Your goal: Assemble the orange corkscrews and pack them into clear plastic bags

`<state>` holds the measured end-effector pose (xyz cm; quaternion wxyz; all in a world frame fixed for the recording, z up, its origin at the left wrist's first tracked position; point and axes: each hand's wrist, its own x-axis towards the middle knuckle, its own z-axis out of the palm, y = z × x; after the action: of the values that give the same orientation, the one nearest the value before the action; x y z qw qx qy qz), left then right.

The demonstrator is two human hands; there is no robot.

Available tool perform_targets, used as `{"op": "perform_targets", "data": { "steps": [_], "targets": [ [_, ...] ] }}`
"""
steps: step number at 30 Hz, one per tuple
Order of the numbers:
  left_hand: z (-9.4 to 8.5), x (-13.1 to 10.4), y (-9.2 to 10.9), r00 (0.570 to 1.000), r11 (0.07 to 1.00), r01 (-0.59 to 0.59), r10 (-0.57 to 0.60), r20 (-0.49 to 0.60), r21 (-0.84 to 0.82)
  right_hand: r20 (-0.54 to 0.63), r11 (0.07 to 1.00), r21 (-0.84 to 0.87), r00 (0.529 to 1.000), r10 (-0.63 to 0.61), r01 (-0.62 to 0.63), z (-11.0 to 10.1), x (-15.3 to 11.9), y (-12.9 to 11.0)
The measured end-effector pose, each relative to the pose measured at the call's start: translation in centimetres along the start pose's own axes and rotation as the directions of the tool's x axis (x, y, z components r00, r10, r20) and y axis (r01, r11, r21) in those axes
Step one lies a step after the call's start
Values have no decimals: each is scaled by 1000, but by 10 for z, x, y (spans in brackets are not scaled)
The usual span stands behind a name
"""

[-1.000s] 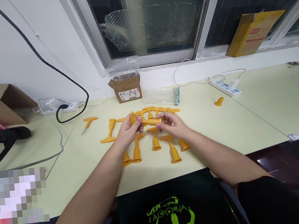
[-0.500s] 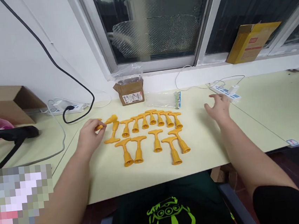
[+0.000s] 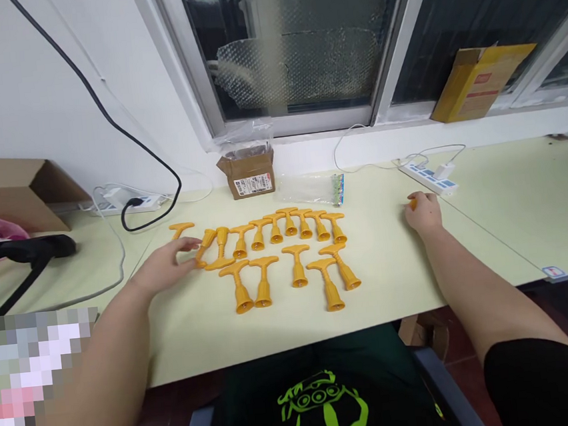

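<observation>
My left hand (image 3: 166, 268) is over the left end of the yellow T-handled pieces, its thumb and fingers apart around the handle of a tilted piece (image 3: 207, 240). Its thumb seems to touch that handle. Beside it lies another piece (image 3: 221, 239) with its flared end pointing away. Farther left, the T-handle of a separate piece (image 3: 182, 228) shows behind the hand. Several more pieces form a curved row (image 3: 276, 230), with others nearer the front, such as one (image 3: 298, 268) in the middle. My right hand (image 3: 425, 214) is closed on a yellow piece, mostly hidden by the fingers.
A small cardboard box (image 3: 251, 176) and a clear plastic bag (image 3: 306, 189) lie by the window wall. Power strips stand left (image 3: 142, 205) and right (image 3: 428, 175). A black cable (image 3: 98, 107) hangs at the left. A larger carton (image 3: 1, 193) sits far left.
My left hand has lowered a yellow piece beside the row's left end, and its fingers have spread. My right hand has closed from open fingers, and yellow now shows in it.
</observation>
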<state>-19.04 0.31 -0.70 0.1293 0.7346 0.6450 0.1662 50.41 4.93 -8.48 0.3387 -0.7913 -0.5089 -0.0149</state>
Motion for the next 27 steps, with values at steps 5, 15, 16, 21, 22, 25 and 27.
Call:
{"op": "perform_targets", "data": {
  "steps": [5,15,16,21,22,25,27],
  "targets": [
    [-3,40,-22,923,945,325,-309,-231,34,11,998,48,999,35,-35,0,-2,2],
    [-3,71,1,783,751,401,-578,-229,-525,-37,888,457,996,76,-50,-7,-11,-40],
    [-2,71,14,806,708,341,-559,-195,-619,-49,872,488,997,54,-23,-6,-13,-51],
    [6,57,98,946,285,99,-323,2,-953,59,703,704,977,-205,105,-3,-29,-136],
    [9,51,115,967,234,96,-253,35,-968,90,642,759,960,-267,108,-3,-35,-154],
    [25,35,159,992,143,125,-45,120,-982,172,482,873,878,-447,75,-3,-60,-199],
    [41,29,180,994,87,110,16,112,-990,193,434,899,842,-504,54,-1,-80,-216]
  ]
}}
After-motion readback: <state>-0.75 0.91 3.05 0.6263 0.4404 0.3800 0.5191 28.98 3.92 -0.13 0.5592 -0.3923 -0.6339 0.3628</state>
